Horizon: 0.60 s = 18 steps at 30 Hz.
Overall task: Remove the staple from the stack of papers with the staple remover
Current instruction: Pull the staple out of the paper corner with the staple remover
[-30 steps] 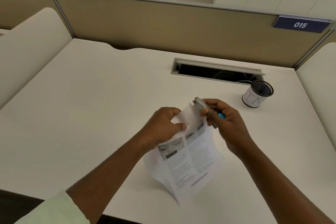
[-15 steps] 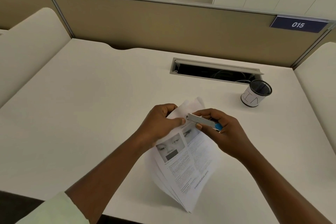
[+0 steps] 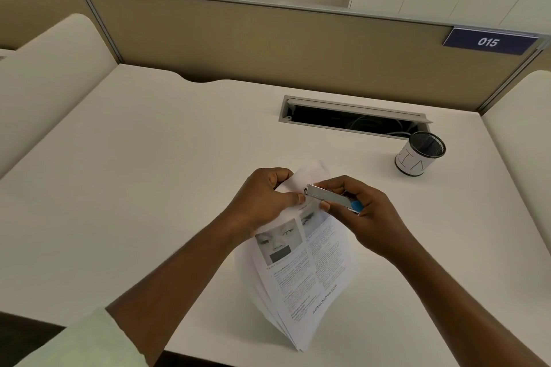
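Left hand (image 3: 262, 199) held the stapled stack of white printed papers (image 3: 304, 271) up over the cream worktop (image 3: 149, 173). Its fingers (image 3: 278, 174) curled behind the top corner with the thumb pressed on the front, pinching it, likely to keep that corner taut and facing the tool. The rest of the stack hung down; cannot tell whether its lower edge touched the worktop.

Right hand (image 3: 366, 217) pinched the slim silver metal staple remover with a blue end (image 3: 328, 198), thumb below and fingers on top. The nose pointed left at the pinched corner, just beside the left thumb. Staple too small to see; judged to sit at the nose. Step judged: lining up the tip, staple not yet out.

Black mesh pen cup with white label (image 3: 419, 155) stood well apart at right, near the open grey cable slot (image 3: 351, 118).
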Tool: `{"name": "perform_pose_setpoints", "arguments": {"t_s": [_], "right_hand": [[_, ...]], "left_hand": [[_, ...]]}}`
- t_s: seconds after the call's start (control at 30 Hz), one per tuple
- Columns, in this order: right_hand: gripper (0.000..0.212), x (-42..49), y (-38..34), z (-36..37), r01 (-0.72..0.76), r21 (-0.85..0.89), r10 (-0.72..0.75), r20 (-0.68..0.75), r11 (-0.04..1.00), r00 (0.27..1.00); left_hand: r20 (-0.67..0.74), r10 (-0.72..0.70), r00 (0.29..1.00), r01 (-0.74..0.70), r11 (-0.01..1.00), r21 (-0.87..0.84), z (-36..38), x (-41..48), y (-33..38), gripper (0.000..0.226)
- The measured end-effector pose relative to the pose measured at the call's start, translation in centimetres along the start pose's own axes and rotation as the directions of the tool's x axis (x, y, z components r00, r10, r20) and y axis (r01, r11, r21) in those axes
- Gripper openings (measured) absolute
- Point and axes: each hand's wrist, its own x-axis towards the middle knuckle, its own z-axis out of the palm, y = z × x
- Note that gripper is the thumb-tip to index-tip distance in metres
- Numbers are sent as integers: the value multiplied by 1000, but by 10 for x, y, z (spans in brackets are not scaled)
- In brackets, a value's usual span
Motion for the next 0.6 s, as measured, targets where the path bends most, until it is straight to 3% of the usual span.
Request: {"name": "perform_pose_setpoints", "arguments": {"t_s": [0.17,0.27,0.6], "right_hand": [[23,4,-8,10,85,-7,-85,-8,996,996],[22,2,-8,-4,18,87,-15,-44,996,999],[26,-7,-1,-9,2,-18,-3,-39,1000,999]], "left_hand": [[73,22,997,-24,1000,18,12,-4,-1,3],[79,-17,997,17,1000,-9,6,-3,-1,10],[39,-92,995,93,995,-22,-3,1,6,11]]}}
